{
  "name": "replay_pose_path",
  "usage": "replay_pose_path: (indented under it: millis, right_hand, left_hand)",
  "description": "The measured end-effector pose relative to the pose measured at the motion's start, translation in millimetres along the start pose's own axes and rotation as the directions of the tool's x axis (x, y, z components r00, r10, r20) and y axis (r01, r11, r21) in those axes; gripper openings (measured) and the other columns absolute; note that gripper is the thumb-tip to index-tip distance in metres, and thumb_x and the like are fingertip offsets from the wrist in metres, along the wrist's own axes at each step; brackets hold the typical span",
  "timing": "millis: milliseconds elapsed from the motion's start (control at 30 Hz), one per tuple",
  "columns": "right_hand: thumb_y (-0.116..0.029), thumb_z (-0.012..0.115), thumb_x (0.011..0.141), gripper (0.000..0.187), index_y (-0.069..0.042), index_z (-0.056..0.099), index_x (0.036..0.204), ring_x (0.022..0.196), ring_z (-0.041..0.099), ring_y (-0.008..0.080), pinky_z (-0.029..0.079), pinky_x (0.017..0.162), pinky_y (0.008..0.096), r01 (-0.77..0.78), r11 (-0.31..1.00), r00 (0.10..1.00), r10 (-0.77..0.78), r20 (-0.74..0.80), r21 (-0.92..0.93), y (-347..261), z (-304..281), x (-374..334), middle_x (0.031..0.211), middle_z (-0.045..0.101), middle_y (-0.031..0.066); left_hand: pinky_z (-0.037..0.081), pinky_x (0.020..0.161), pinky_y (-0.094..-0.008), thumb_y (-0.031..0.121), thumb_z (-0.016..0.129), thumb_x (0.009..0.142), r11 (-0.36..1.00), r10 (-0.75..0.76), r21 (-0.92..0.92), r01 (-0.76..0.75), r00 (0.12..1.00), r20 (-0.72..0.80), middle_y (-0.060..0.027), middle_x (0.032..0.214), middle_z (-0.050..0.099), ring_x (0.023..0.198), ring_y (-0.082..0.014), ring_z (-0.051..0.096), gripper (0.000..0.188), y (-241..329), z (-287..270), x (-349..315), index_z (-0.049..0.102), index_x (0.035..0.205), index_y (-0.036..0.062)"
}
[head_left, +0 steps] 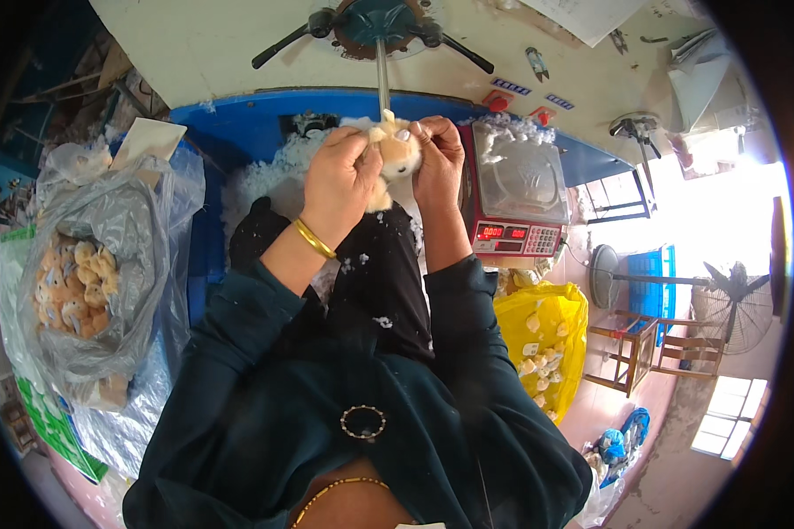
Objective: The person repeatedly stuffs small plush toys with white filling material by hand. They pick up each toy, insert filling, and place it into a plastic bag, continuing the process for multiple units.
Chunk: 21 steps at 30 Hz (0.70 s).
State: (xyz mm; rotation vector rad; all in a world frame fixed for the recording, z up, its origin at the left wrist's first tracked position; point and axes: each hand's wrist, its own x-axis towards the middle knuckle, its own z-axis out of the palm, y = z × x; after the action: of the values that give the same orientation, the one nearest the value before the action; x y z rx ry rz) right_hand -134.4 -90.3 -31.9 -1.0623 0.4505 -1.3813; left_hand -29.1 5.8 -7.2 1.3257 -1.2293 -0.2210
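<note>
A small plush toy (402, 152), peach and white with a dark eye, is held up between my two hands in front of my lap. Its far end meets the tip of a thin metal tube (382, 78) that sticks out of the machine; whether the tube goes inside is hidden. My left hand (337, 175), with a gold bangle at the wrist, pinches the toy's left side. On the other side, the thumb and fingers of my right hand (439, 161) close on the toy's upper right edge. White stuffing fluff (278, 181) lies around and below my hands.
Right of my hands stands a red digital scale (522, 189) with a clear tray. A grey plastic bag (137, 291) on the left holds several plush toys; a yellow bag (566, 309) on the right holds more pieces. Two black-handled levers (463, 53) flank the tube's base. Red buttons (498, 102) sit on the machine panel.
</note>
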Motion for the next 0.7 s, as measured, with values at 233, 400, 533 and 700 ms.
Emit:
replay_pose_path:
  millis: [233,400,533,700]
  right_hand:
    - [0.008,0.065,0.08,0.02,-0.007,0.053,0.073,0.067,0.048,0.0035,0.038,0.059,0.0188,0.012,0.99,1.0,-0.013,-0.006,-0.141,-17.1,2.6,-25.0,0.074,0.053,-0.0044]
    - [0.001,0.068,0.08,0.012,-0.007,0.06,0.077,0.062,0.05,0.0053,0.041,0.056,0.0206,-0.229,0.946,0.965,0.252,0.077,-0.23,-45.4,-56.3,-26.8,0.068,0.056,-0.0027]
    - [-0.011,0.071,0.081,0.012,-0.002,0.063,0.08,0.05,0.051,0.0103,0.039,0.042,0.0244,-0.357,0.884,0.82,0.141,-0.554,-0.304,-49.2,-225.4,15.0,0.067,0.06,0.0048]
    - [-0.028,0.075,0.079,0.033,0.003,0.067,0.085,0.051,0.055,0.0111,0.043,0.046,0.0254,-0.575,0.685,0.636,0.032,-0.771,-0.447,-63.7,-320.5,28.1,0.061,0.061,0.0052]
  left_hand:
    - [0.047,0.063,-0.0308,0.008,0.061,0.083,0.999,-0.044,0.012,0.043,0.999,0.004,-0.014,0.085,0.061,0.068,-0.024,0.059,0.013,-2.9,-5.6,-4.8,0.062,0.086,-0.0046]
    - [0.046,0.069,-0.0241,0.012,0.063,0.088,0.832,-0.367,-0.362,0.421,0.906,0.21,-0.0044,0.091,0.064,0.076,-0.0089,0.057,0.018,-13.6,-24.3,-24.6,0.067,0.1,-0.0008]
    - [0.045,0.079,-0.0229,0.009,0.067,0.083,0.519,-0.51,-0.499,0.694,0.72,0.471,-0.0046,0.096,0.062,0.087,-0.0106,0.057,0.029,-20.5,-44.6,-21.4,0.064,0.11,-0.0001]
    - [0.046,0.083,-0.0241,0.006,0.068,0.079,0.444,-0.464,-0.444,0.778,0.623,0.629,-0.0055,0.104,0.06,0.095,-0.0131,0.057,0.036,-28.1,-43.0,-32.8,0.062,0.114,0.0012]
